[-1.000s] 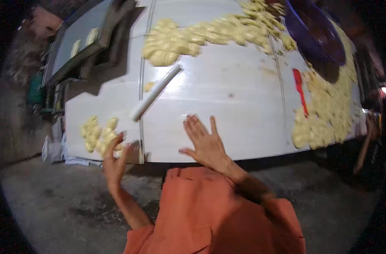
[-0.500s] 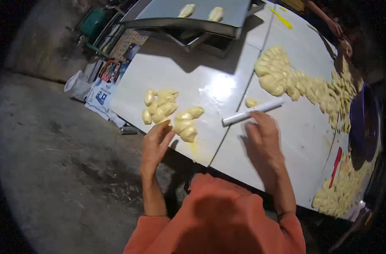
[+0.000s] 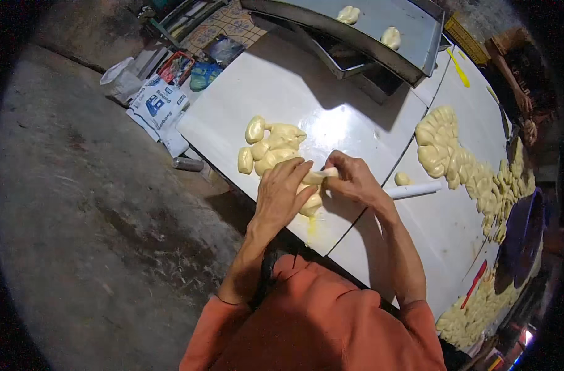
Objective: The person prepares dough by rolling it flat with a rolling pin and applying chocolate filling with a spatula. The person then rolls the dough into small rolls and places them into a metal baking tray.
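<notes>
Rt hand (image 3: 356, 179) pinches glossy, pale-yel. dough pc. (image 3: 316, 177), lt hand (image 3: 279, 194) grip unclear.

The worktop (image 3: 220, 114) is carrying dough (image 3: 277, 143) in several clusters, a rod (image 3: 416, 190), a red spatula (image 3: 475, 282) and a yellow spatula (image 3: 460, 70).

Free tabletop (image 3: 331, 131) between dough pieces (image 3: 274, 146) and trays (image 3: 384, 57), white rod (image 3: 416, 190) an obstacle rightward.

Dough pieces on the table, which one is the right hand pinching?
The piece stretched between the left hand and right hand. It alone reaches into the right hand's fingers; the other table pieces lie clear of that hand.
</notes>
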`<state>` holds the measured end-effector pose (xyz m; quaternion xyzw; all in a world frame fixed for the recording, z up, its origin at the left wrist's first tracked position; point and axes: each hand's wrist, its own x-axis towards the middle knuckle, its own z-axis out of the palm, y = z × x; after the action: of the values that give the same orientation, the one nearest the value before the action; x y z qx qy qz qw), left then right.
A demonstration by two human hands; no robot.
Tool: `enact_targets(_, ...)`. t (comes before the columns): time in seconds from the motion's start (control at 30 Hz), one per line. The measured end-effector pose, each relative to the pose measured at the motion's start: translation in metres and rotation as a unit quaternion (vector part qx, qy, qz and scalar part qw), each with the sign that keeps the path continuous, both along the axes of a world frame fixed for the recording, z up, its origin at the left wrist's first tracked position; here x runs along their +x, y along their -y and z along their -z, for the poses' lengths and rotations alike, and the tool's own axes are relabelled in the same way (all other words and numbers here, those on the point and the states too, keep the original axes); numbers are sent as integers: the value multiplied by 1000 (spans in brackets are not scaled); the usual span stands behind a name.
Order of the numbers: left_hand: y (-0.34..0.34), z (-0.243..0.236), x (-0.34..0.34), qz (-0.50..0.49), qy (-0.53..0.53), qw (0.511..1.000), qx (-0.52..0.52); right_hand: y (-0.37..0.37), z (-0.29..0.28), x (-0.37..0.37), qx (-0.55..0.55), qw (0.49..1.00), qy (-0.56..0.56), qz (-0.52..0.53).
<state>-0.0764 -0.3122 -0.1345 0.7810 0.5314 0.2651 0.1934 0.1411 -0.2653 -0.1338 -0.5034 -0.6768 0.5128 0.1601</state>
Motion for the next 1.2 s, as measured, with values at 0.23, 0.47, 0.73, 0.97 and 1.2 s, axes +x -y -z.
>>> enact_targets(0.23,-11,7,3,35,-20,997,-72,2,3,1,-34,997,-64,23)
enact_targets(0.47,-16,3,13,46,7,999,-24,7,-11,0,-25,996,-48,68)
enact_targets(0.73,-17,19,15,73,-42,996,20,46,-33,50,-102,960,-209,155)
enact_targets(0.97,-18,26,21,44,-43,998,8,157,-37,153,-35,835,-456,307)
enact_targets(1.2,8,2,44,-7,-52,998,-17,232,-47,191,-145,875,-206,414)
